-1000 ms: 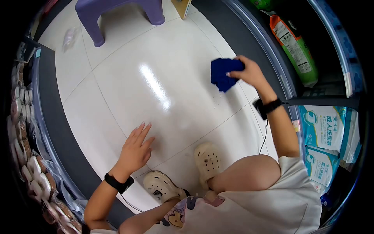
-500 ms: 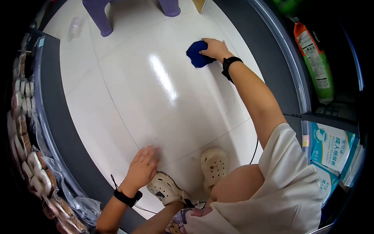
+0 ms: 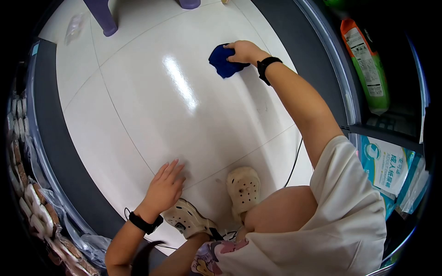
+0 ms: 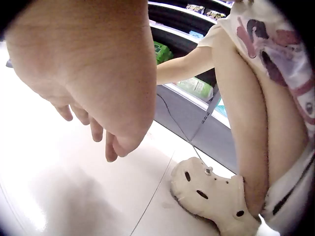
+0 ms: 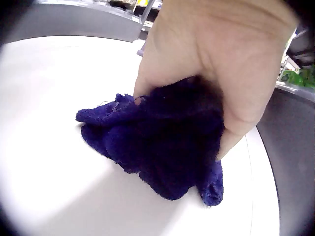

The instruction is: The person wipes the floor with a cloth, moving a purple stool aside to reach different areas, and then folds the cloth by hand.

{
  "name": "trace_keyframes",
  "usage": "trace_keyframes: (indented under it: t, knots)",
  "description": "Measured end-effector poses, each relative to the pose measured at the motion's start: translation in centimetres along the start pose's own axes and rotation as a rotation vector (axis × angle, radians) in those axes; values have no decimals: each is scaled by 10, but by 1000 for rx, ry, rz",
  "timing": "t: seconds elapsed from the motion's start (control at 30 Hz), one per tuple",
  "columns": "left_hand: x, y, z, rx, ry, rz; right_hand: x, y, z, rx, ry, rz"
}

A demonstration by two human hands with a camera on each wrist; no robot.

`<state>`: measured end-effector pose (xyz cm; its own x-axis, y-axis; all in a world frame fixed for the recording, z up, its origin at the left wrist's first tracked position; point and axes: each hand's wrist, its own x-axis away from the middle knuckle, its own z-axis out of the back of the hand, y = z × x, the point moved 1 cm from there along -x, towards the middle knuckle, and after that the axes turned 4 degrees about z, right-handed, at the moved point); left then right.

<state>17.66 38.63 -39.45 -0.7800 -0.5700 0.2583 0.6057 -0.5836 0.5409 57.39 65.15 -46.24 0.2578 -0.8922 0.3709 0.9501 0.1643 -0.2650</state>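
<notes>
Bunched under my right hand [image 3: 245,52] is a dark blue cloth [image 3: 224,62], lying against the white tiled floor [image 3: 138,87]. In the right wrist view the thumb and fingers grip the folded cloth [image 5: 157,142] from above, and its frayed edges spread over the floor. My left hand [image 3: 164,189] hovers over the floor by the left shoe, fingers loosely extended and holding nothing. The left wrist view shows that hand's palm side [image 4: 93,78] with the fingers pointing down.
Cream clogs [image 3: 244,187] are on the person's feet. Purple stool legs [image 3: 103,18] stand at the far end. Shelves line both sides, with a green and orange package [image 3: 368,69] and diaper packs [image 3: 386,163] on the right. A clear plastic wrapper [image 3: 74,28] lies far left.
My right hand has moved forward and left across the floor with the blue cloth, mostly in the first half second. The left hand stays near the left shoe, slightly lower than before.
</notes>
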Motion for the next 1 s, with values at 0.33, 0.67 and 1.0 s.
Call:
trace_keyframes:
  t: [0.33, 0.67, 1.0]
  knots:
    - [8, 11, -15, -7, -5, -68, 100, 1, -37, -51, 27, 32]
    - [22, 17, -31, -34, -36, -126, 210, 0, -75, -140, -5, -106]
    - [42, 15, -35, -27, -27, -102, 303, -11, -98, -145, -89, -197]
